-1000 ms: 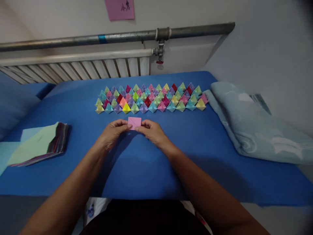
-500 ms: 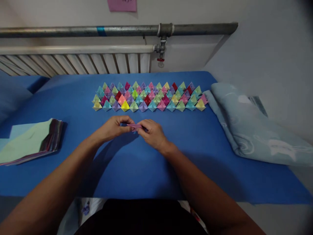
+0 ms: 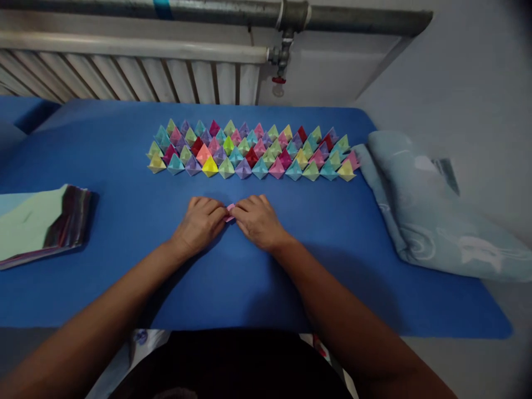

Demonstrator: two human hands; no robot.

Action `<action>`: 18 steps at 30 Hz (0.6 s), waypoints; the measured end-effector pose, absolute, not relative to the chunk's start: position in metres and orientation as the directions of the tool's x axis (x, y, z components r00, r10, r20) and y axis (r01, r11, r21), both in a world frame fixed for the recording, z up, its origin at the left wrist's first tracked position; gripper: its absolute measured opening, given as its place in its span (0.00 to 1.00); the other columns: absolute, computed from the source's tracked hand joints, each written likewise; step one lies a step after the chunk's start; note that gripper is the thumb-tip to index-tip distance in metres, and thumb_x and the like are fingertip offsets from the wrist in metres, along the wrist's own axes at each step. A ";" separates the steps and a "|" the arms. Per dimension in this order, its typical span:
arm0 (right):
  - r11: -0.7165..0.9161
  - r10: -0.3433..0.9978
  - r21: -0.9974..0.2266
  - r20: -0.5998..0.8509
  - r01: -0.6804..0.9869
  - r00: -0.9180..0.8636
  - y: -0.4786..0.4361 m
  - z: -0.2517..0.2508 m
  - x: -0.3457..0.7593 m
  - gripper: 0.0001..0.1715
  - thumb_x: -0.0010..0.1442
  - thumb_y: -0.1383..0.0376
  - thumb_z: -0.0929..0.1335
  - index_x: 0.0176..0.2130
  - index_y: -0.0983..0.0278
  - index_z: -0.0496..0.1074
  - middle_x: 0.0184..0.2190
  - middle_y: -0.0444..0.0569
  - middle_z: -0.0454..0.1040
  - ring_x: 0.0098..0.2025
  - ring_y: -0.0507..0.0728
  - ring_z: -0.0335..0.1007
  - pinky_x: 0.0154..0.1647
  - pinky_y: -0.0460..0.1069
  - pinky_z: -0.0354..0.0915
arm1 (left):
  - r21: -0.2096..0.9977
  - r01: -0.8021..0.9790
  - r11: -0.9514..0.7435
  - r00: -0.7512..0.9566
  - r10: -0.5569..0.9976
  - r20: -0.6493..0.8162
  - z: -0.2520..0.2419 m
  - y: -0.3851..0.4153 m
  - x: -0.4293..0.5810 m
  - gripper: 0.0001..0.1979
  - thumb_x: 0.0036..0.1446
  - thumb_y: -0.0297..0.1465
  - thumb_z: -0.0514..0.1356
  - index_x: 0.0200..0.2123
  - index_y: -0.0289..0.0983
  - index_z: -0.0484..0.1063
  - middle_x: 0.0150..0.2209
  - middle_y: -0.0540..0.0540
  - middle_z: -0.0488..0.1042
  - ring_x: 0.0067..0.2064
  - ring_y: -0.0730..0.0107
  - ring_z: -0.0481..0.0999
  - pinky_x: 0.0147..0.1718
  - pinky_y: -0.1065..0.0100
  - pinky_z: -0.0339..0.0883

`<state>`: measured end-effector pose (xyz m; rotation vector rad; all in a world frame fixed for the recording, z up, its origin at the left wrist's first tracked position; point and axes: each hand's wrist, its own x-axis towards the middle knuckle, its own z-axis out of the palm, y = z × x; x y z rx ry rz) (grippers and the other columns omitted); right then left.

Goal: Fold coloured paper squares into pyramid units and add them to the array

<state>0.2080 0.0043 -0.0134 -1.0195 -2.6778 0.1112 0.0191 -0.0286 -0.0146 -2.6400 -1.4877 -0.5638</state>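
Observation:
My left hand [image 3: 202, 220] and my right hand [image 3: 255, 219] meet knuckles up on the blue mat [image 3: 124, 183]. Both have their fingers curled down onto a small folded pink paper [image 3: 230, 211], of which only a sliver shows between them. Just beyond the hands lie rows of several small folded paper pyramids [image 3: 251, 152] in pink, yellow, green, blue, purple and red. A stack of coloured paper sheets [image 3: 39, 224] with a pale green sheet on top rests at the left edge of the mat.
A folded light blue patterned cloth [image 3: 432, 213] lies along the right side of the mat. Behind the mat runs a white radiator [image 3: 137, 72] and a grey pipe [image 3: 353, 19] with a valve [image 3: 281, 61]. Grey wall rises at the right.
The pink paper was held up flat facing me; both hands have since lowered it to the mat and closed over it, hiding most of it. The view has tilted downward.

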 end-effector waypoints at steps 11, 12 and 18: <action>0.712 0.697 -0.306 0.202 0.632 -0.688 -0.012 -0.016 0.225 0.16 0.67 0.68 0.64 0.53 0.63 0.72 0.54 0.52 0.75 0.50 0.62 0.63 0.48 0.56 0.53 | 0.273 0.809 -0.520 0.430 0.841 0.328 -0.020 -0.040 0.011 0.15 0.64 0.31 0.55 0.52 0.37 0.72 0.46 0.41 0.79 0.45 0.57 0.76 0.48 0.54 0.62; 0.716 0.693 -0.301 0.205 0.630 -0.691 -0.011 -0.017 0.225 0.15 0.67 0.68 0.64 0.52 0.63 0.72 0.54 0.52 0.75 0.50 0.62 0.63 0.48 0.56 0.53 | 0.260 0.805 -0.533 0.449 0.834 0.322 -0.020 -0.038 0.010 0.16 0.63 0.31 0.55 0.53 0.38 0.71 0.46 0.41 0.79 0.45 0.57 0.75 0.47 0.54 0.62; 0.738 0.669 -0.267 0.167 0.620 -0.724 -0.010 -0.016 0.224 0.17 0.65 0.72 0.65 0.53 0.63 0.73 0.56 0.49 0.74 0.52 0.62 0.63 0.48 0.57 0.54 | 0.173 0.769 -0.616 0.526 0.762 0.377 -0.020 -0.031 0.007 0.11 0.64 0.31 0.56 0.43 0.38 0.77 0.44 0.42 0.79 0.42 0.59 0.76 0.46 0.54 0.62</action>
